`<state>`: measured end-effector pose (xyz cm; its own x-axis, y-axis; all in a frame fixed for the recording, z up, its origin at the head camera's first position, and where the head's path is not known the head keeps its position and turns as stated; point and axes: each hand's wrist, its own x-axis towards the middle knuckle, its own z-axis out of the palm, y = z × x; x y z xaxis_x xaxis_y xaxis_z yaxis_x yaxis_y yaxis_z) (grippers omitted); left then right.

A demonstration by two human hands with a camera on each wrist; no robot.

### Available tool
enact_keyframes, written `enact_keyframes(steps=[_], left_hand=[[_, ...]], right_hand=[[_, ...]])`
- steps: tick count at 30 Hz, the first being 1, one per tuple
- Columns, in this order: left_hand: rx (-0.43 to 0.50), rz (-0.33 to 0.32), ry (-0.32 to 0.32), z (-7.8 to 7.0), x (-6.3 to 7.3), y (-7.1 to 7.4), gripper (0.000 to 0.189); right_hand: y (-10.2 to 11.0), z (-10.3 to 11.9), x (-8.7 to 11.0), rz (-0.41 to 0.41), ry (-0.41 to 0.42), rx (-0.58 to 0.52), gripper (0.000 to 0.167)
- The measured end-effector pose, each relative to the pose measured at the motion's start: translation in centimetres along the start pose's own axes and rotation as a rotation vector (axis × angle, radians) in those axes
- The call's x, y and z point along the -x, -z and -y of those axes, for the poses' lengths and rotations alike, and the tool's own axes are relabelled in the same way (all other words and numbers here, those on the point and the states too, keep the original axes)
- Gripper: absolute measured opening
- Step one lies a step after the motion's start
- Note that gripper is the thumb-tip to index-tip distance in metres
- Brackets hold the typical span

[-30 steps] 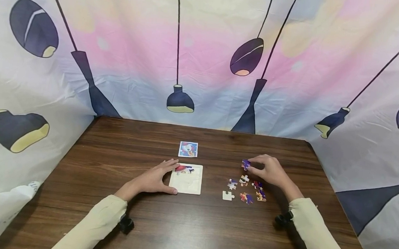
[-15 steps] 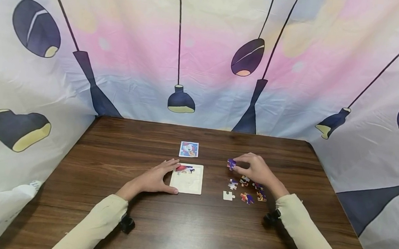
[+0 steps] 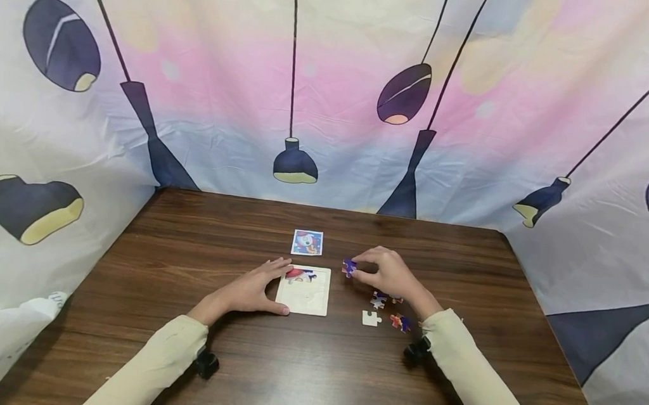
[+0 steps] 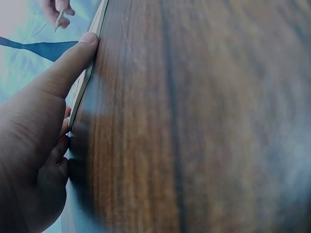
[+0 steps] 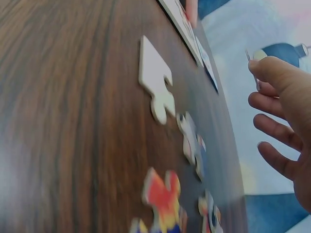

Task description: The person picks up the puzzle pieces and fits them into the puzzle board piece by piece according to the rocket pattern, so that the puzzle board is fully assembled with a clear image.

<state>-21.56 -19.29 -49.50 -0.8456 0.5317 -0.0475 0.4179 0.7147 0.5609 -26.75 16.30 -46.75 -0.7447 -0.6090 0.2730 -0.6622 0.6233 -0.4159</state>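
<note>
In the head view my left hand (image 3: 250, 287) rests at the left side of the square puzzle tray (image 3: 323, 291), thumb on its near left corner and fingers at its far left corner. A red-and-purple assembled section (image 3: 300, 275) lies along the tray's far side. My right hand (image 3: 390, 273) pinches a purple puzzle piece (image 3: 348, 268) between thumb and forefinger, just right of the tray. From the right wrist, that piece (image 5: 253, 73) shows edge-on, the other fingers spread apart. The left wrist view has my left thumb (image 4: 77, 58) lying straight along the tray edge.
Loose puzzle pieces lie right of the tray: a plain pale one (image 3: 371, 319), a red-and-purple one (image 3: 400, 323) and a white-and-purple one (image 3: 378, 299). My right hand and forearm hide others. A small picture card (image 3: 306, 243) lies beyond the tray. A printed curtain (image 3: 339, 165) hangs behind the table.
My right hand has carried the purple puzzle piece leftward, from beyond the loose pieces to close beside the tray. My left hand has stayed at the tray.
</note>
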Motion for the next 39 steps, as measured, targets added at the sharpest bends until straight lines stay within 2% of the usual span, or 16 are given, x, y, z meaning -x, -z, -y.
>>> enact_keyframes(steps=[12,26,39], left_hand=[[0.003,-0.002,-0.002,-0.1,0.1,0.0,0.106],[0.006,0.005,0.016,0.0,0.0,-0.2,0.106],[0.002,0.009,0.011,0.0,-0.1,-0.1,0.106]], right_hand=[[-2.2,1.7,-1.6,0.059,0.04,-0.013,0.031],[-4.1,2.8,-3.2,0.099,0.07,0.046,0.03],[-5.0,3.0,-3.8,0.129,0.035,0.06,0.031]])
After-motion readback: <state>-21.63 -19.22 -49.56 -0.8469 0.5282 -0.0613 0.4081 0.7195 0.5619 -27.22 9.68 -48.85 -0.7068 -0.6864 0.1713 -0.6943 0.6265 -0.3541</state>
